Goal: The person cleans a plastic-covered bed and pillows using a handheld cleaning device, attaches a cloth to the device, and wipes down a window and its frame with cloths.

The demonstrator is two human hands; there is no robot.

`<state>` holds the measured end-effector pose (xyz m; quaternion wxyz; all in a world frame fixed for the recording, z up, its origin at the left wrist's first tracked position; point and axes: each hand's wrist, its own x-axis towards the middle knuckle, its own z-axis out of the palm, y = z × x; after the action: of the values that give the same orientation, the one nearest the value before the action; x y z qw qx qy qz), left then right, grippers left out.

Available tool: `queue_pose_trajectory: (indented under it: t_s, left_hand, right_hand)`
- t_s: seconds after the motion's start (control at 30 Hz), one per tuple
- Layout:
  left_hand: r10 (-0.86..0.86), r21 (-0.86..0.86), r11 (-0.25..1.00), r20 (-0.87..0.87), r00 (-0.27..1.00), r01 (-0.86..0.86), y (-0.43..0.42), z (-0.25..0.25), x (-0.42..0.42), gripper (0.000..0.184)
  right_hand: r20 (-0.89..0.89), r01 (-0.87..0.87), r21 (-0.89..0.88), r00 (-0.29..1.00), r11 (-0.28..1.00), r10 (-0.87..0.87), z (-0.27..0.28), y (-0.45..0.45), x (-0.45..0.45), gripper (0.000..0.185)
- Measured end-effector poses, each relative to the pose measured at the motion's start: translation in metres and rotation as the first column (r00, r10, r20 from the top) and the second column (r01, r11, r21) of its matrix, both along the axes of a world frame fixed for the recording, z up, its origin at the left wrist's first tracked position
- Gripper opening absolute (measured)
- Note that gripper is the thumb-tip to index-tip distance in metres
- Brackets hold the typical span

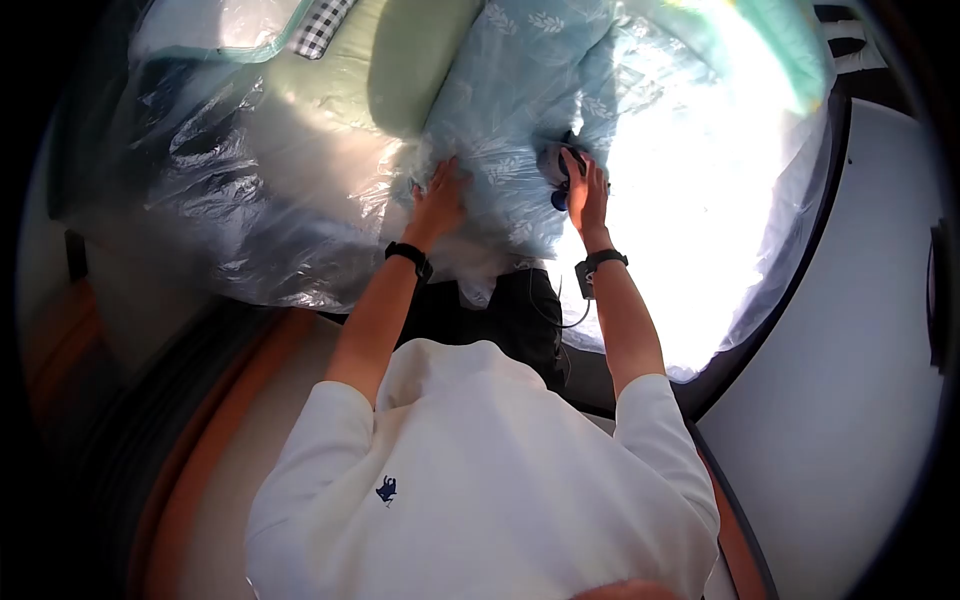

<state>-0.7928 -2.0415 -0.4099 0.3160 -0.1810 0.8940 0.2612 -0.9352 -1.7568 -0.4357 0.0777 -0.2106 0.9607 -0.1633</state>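
Note:
My left hand [438,205] lies with its fingers spread on clear plastic sheeting [235,190], beside a pale blue leaf-patterned quilt [490,130]. My right hand [588,198] is closed around a small dark rounded object [560,190] that rests on the quilt. Its kind is hard to make out, since my fingers cover part of it. Black straps with small devices sit on both wrists, and a thin cable [570,326] hangs below the right one.
A pale green pillow [400,70] and a black-and-white checked cloth [322,25] lie at the far left. Strong sunlight washes out the plastic-covered bed surface [690,220] on the right. A white panel [850,300] stands beyond the bed's dark right edge.

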Motion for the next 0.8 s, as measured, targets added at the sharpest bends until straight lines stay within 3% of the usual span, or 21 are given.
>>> queue_pose_trajectory:
  t_s: [0.03,0.1,0.13,0.2,0.23,0.3,0.33,0.4,0.43,0.47,0.53,0.6,0.63,0.8]
  left_hand:
    - [-0.007,0.036,0.999,-0.043,0.999,0.008,-0.002,-0.002,0.001,0.060]
    - [0.020,0.067,0.998,-0.093,0.995,-0.014,-0.001,-0.003,0.003,0.059]
    - [0.087,0.024,0.996,-0.049,0.995,-0.086,0.003,0.001,0.005,0.058]
    - [0.166,-0.059,0.984,-0.019,0.986,-0.167,-0.004,0.020,0.003,0.057]
    - [0.197,-0.020,0.980,-0.015,0.980,-0.197,-0.003,0.040,-0.004,0.056]
    - [0.231,-0.005,0.973,-0.026,0.973,-0.231,-0.016,0.057,-0.007,0.056]
    - [0.281,0.032,0.959,-0.009,0.960,-0.281,-0.013,0.060,-0.001,0.056]
    - [0.330,0.075,0.941,0.012,0.944,-0.330,-0.021,0.058,0.010,0.057]
    - [0.310,0.098,0.944,0.051,0.949,-0.314,-0.033,0.056,0.019,0.058]
    - [0.289,0.121,0.947,0.090,0.953,-0.298,-0.044,0.051,0.027,0.061]
    - [0.310,0.174,0.934,0.031,0.950,-0.311,-0.057,0.030,0.040,0.063]
    - [0.334,0.226,0.920,-0.027,0.942,-0.320,-0.056,0.024,0.043,0.066]
    - [0.317,0.160,0.936,0.004,0.948,-0.314,-0.054,0.026,0.042,0.069]
    - [0.290,0.064,0.954,0.026,0.957,-0.291,-0.049,0.023,0.037,0.075]
  right_hand:
    - [0.030,0.165,0.061,0.985,0.984,-0.167,0.008,0.005,-0.013,0.063]
    - [0.217,0.477,0.005,0.857,0.879,-0.467,0.021,0.018,-0.030,0.062]
    - [0.230,0.562,-0.029,0.808,0.826,-0.542,0.003,0.030,-0.033,0.067]
    - [0.198,0.587,-0.074,0.801,0.806,-0.565,-0.048,0.038,-0.038,0.078]
    - [0.191,0.575,-0.088,0.812,0.814,-0.552,-0.059,0.028,-0.047,0.083]
    - [0.394,0.617,-0.158,0.755,0.771,-0.524,-0.041,-0.020,-0.066,0.090]
    - [0.432,0.571,-0.318,0.798,0.757,-0.421,-0.055,-0.028,-0.067,0.089]
    - [0.607,0.606,-0.419,0.741,0.676,-0.288,-0.033,-0.101,-0.054,0.093]
    - [0.581,0.523,-0.376,0.776,0.765,-0.246,-0.037,-0.134,-0.051,0.096]
    - [0.357,0.371,-0.320,0.900,0.872,-0.251,-0.026,-0.172,-0.040,0.100]
    - [0.361,0.219,-0.404,0.930,0.888,-0.065,0.002,-0.223,-0.024,0.091]
    - [0.328,0.159,-0.322,0.943,0.933,-0.047,0.000,-0.234,-0.008,0.088]
    - [0.297,0.098,-0.242,0.955,0.965,-0.022,-0.005,-0.231,-0.004,0.084]
    - [0.349,-0.018,-0.248,0.931,0.969,0.107,-0.017,-0.167,-0.004,0.061]
